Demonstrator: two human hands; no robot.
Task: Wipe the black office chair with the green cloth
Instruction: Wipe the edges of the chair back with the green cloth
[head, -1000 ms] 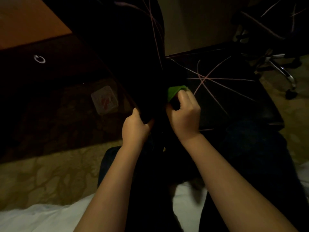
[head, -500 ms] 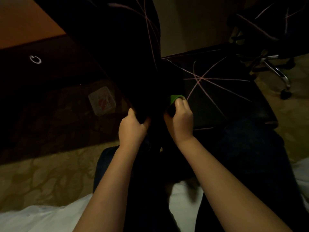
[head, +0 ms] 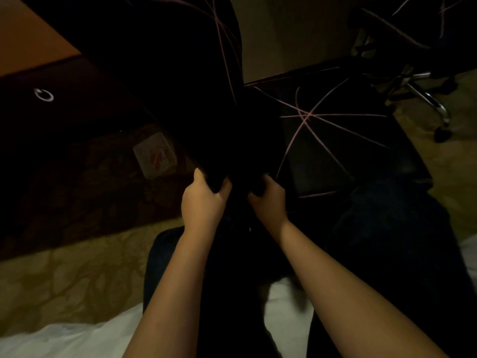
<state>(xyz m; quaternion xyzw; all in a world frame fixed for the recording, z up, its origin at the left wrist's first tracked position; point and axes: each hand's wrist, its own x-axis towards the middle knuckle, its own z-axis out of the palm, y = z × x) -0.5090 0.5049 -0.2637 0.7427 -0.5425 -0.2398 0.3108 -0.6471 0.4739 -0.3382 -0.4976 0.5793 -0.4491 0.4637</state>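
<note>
My left hand [head: 204, 202] clamps lower edge of black office chair [head: 180, 81] backrest. Right hand [head: 268, 200] curls shut at 3 o'clock of it — green cloth not visible, presumably bunched inside that grip; cannot tell. Risk: cloth snags in dark seat crease, or chair rolls on patterned carpet [head: 64, 280]. Dim room, wooden desk [head: 28, 42] at 10 o'clock.

Chair backrest [head: 180, 73] blocks the left; seat [head: 348, 140] lies open on the right.
</note>
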